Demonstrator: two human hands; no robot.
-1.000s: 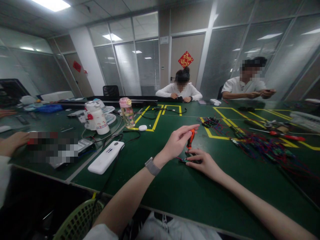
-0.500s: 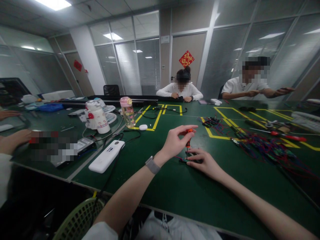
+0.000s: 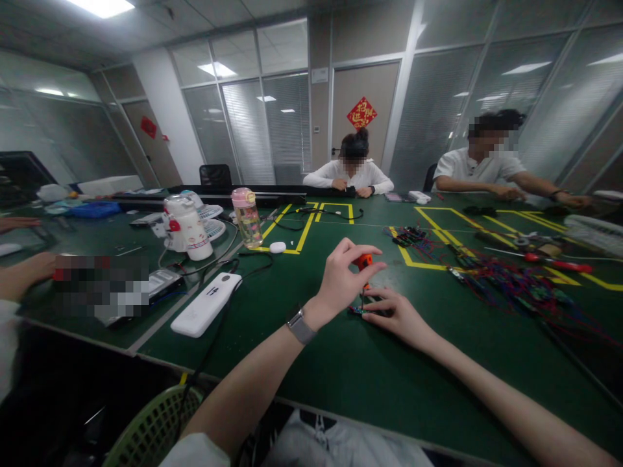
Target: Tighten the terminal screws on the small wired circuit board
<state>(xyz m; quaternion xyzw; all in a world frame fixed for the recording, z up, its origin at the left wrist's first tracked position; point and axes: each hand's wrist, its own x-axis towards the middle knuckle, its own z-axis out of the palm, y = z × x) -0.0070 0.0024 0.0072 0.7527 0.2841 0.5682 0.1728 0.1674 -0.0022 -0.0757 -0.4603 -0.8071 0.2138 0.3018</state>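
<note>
My left hand (image 3: 343, 279) pinches the orange handle of a small screwdriver (image 3: 363, 263), held upright with its tip down on a small circuit board (image 3: 357, 311). My right hand (image 3: 396, 314) lies flat on the green table (image 3: 341, 376) and presses that board down with its fingers. A grey watch sits on my left wrist (image 3: 300, 326). Most of the board is hidden under my right fingers.
A tangle of red and blue wired boards (image 3: 506, 279) lies to the right, with a red-handled tool (image 3: 555, 263). A white device (image 3: 207, 303), a pink bottle (image 3: 246, 218) and a white bottle (image 3: 187, 227) stand left. Two people sit across; another person's hand (image 3: 22, 275) rests far left. A green basket (image 3: 153, 431) sits below.
My left fingers have turned around the screwdriver handle, which stays upright on the board. The person at the back right has lowered and stretched an arm out onto the table.
</note>
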